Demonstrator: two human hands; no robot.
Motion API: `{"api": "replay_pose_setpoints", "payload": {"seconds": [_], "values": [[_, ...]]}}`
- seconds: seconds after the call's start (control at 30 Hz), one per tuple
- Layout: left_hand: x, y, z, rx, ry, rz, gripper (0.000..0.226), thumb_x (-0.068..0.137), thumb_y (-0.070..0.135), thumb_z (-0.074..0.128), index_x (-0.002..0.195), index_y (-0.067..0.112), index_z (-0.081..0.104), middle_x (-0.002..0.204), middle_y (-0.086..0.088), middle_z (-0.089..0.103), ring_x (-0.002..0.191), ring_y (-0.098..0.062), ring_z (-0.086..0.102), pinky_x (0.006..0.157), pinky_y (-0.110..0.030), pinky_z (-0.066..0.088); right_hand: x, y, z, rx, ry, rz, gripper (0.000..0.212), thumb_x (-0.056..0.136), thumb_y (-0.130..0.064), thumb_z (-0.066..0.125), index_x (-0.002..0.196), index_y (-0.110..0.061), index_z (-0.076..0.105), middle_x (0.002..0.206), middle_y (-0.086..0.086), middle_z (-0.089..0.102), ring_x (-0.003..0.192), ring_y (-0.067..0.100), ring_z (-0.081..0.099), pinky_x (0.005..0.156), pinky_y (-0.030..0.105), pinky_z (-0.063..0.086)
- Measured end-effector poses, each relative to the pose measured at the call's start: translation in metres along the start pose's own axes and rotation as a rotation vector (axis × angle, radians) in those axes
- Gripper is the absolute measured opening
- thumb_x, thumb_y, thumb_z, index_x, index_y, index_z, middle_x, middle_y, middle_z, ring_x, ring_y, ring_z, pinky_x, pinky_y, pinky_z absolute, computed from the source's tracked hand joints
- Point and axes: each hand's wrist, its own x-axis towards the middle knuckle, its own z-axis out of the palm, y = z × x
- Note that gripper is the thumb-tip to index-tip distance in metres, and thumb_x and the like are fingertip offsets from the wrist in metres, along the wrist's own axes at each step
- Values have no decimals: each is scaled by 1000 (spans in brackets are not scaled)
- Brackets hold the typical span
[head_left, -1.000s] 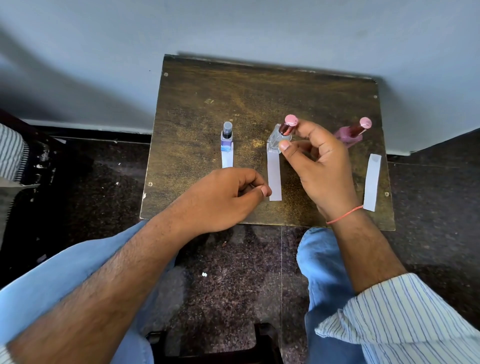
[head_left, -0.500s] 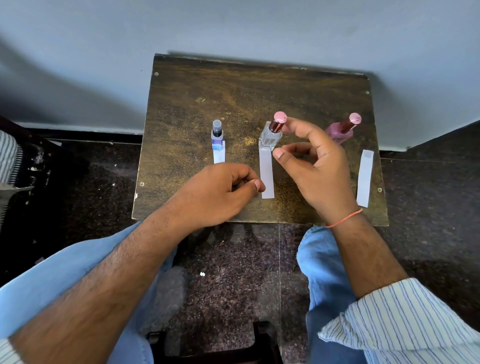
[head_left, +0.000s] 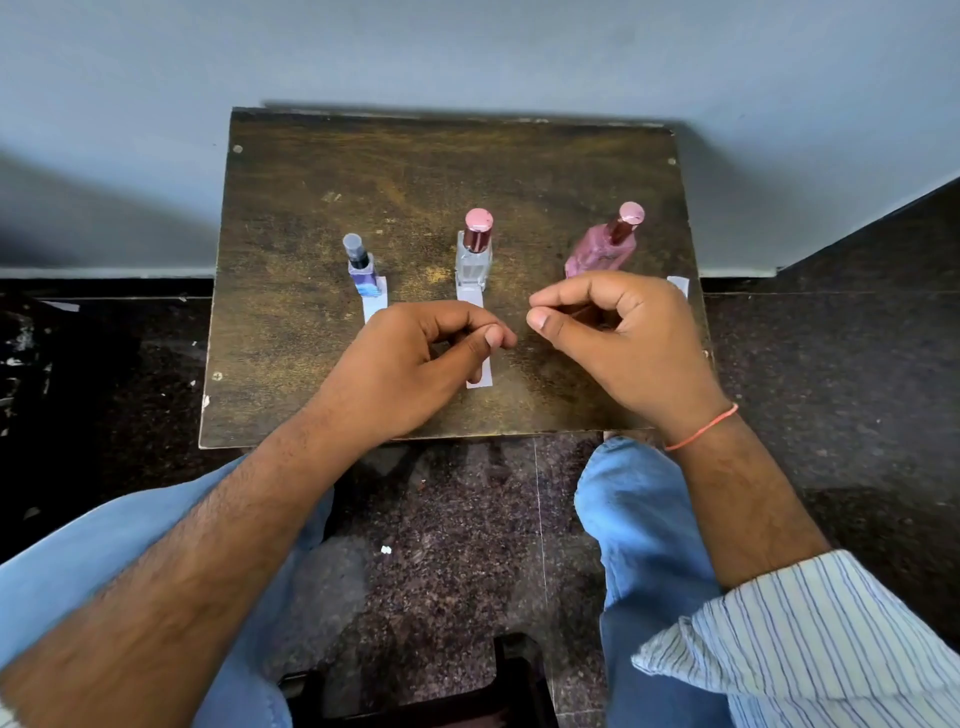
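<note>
Three perfume bottles stand in a row across the middle of the tabletop (head_left: 363, 171), each with a paper strip laid in front of it, likely so every scent has its own tester. The clear bottle (head_left: 474, 260), capped and upright, stands at the centre of the frame, and its paper strip (head_left: 480, 376) runs from it toward the lower edge. The left hand (head_left: 410, 364) lies on that strip with its fingers curled. One fingertip seems to pin it flat, but I cannot tell whether the hand grips it. The right hand (head_left: 623, 338) hovers just right of centre, curled and empty. It is in front of the pink bottle (head_left: 602, 249) and hides most of that bottle's strip (head_left: 679, 286). The blue bottle (head_left: 361, 270) and its strip (head_left: 375, 306) stand untouched, left of centre.
</note>
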Motion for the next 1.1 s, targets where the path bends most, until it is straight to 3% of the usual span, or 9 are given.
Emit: {"api": "replay_pose_setpoints", "payload": {"seconds": [0.1, 0.23, 0.33, 0.4, 0.6, 0.7, 0.83, 0.97, 1.1], "values": [[3, 0, 7, -19, -4, 27, 17, 108, 29, 63, 105, 33, 79, 78, 10, 77, 59, 0, 54, 59, -18, 42, -2, 7, -19, -131, -3, 21, 9, 88, -30, 90, 96, -29, 86, 85, -21, 78, 79, -6, 69, 79, 11, 49], [5, 2, 12, 2, -15, 37, 19, 110, 22, 61, 104, 29, 77, 84, 10, 79, 60, 0, 54, 60, -19, 41, -2, 21, -52, -279, 71, 132, 11, 86, -32, 90, 93, -29, 82, 81, -17, 74, 73, -5, 65, 75, 8, 46], [7, 1, 16, 26, -30, 44, 19, 111, 23, 59, 105, 32, 76, 87, 13, 80, 74, -12, 68, 71, -34, 50, -4, 33, -72, -387, 91, 245, 27, 84, -37, 91, 104, -26, 77, 91, -8, 70, 80, 9, 63, 76, 26, 47], [8, 1, 17, 28, -44, 45, 20, 111, 24, 59, 105, 34, 75, 87, 16, 79, 77, -11, 68, 74, -34, 51, -6, 40, -79, -459, 85, 318, 41, 82, -42, 93, 111, -24, 71, 102, -2, 68, 94, 18, 62, 80, 32, 43], [7, 7, 16, -33, -48, 44, 20, 111, 18, 58, 111, 21, 78, 87, 7, 79, 53, 5, 53, 54, -6, 35, -7, 43, -90, -510, 101, 478, 67, 79, -58, 90, 128, -18, 69, 114, -3, 67, 107, 18, 63, 92, 38, 49], [6, 6, 14, -52, -46, 45, 21, 111, 20, 57, 112, 23, 78, 88, 6, 80, 50, 2, 49, 52, -9, 34, -7, 43, -96, -459, 83, 558, 52, 81, -60, 88, 115, -21, 79, 98, -4, 75, 96, 23, 71, 96, 41, 57], [4, 6, 10, -77, -41, 33, 21, 111, 19, 58, 113, 22, 78, 89, 2, 81, 46, 0, 44, 48, -10, 32, -7, 42, -97, -385, 116, 587, 33, 81, -55, 91, 93, -26, 81, 79, 1, 77, 77, 29, 76, 89, 53, 65], [4, 4, 7, -63, -22, -3, 20, 111, 20, 59, 111, 23, 78, 88, 3, 82, 46, -1, 42, 47, -13, 32, -4, 40, -98, -417, 157, 513, 27, 83, -48, 91, 93, -25, 82, 85, -6, 76, 69, 20, 71, 88, 47, 64], [3, 4, 5, -39, -17, -33, 19, 110, 21, 60, 109, 25, 78, 87, 6, 82, 46, 0, 44, 47, -16, 34, -2, 33, -90, -270, 89, 433, 21, 80, -42, 95, 84, -25, 83, 82, -7, 78, 70, 15, 69, 73, 36, 59]]}}
